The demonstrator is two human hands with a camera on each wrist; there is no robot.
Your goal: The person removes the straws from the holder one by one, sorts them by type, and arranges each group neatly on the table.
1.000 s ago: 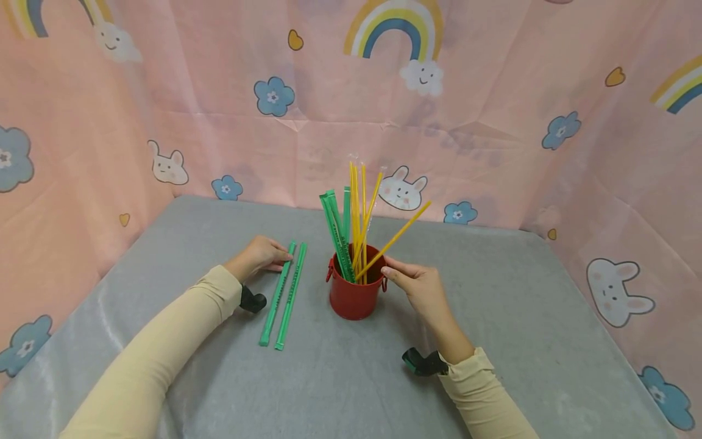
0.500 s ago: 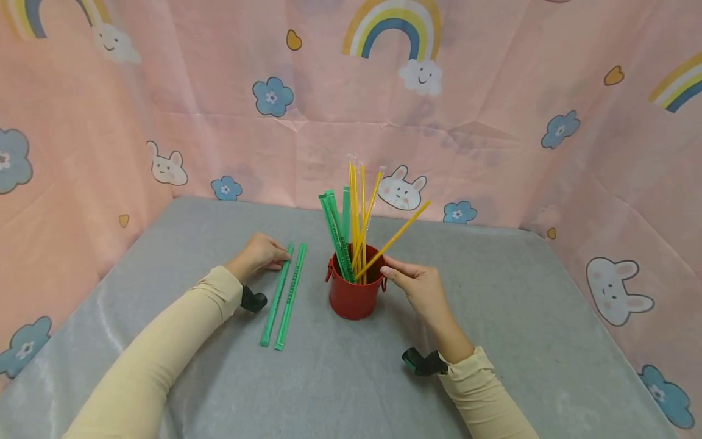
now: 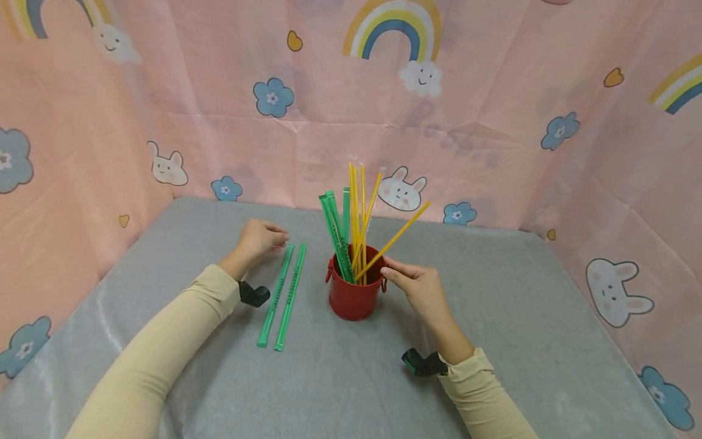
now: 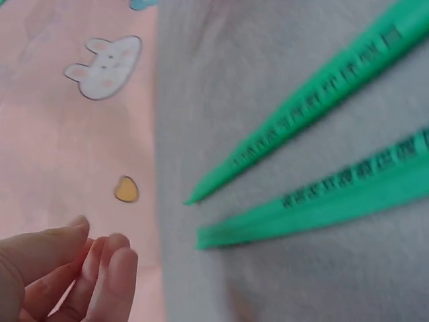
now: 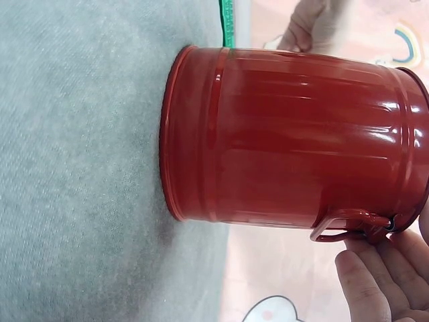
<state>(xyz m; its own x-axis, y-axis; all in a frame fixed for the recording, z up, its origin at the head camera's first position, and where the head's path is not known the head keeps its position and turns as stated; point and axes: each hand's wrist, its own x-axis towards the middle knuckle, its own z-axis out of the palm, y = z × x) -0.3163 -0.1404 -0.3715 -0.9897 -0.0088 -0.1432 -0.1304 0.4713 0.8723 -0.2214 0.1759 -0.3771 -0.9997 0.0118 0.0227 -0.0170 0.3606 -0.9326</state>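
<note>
My left hand (image 3: 261, 238) hovers just beyond the far ends of two green paper-wrapped straws, holding nothing. In the left wrist view, its fingers (image 4: 115, 278) are loosely bent beside the thumb, apart from the wrapped straws. Those two, the left wrapped straw (image 3: 276, 296) and the right wrapped straw (image 3: 290, 299), lie nearly parallel on the grey cloth. My right hand (image 3: 419, 286) grips the rim of a small red bucket (image 3: 353, 302) near its right handle (image 5: 345, 218). Upright in the bucket stand several green wrapped straws (image 3: 336, 235) and several yellow straws (image 3: 364, 213), one leaning far right.
Grey cloth (image 3: 521, 323) covers the table. A pink printed curtain (image 3: 219, 91) encloses its back and sides. Black wrist cameras sit on both wrists, the left camera (image 3: 254, 295) close to the left wrapped straw.
My left hand has let go of the left wrapped straw and moved up and away from its far end. The right hand and bucket stay in place.
</note>
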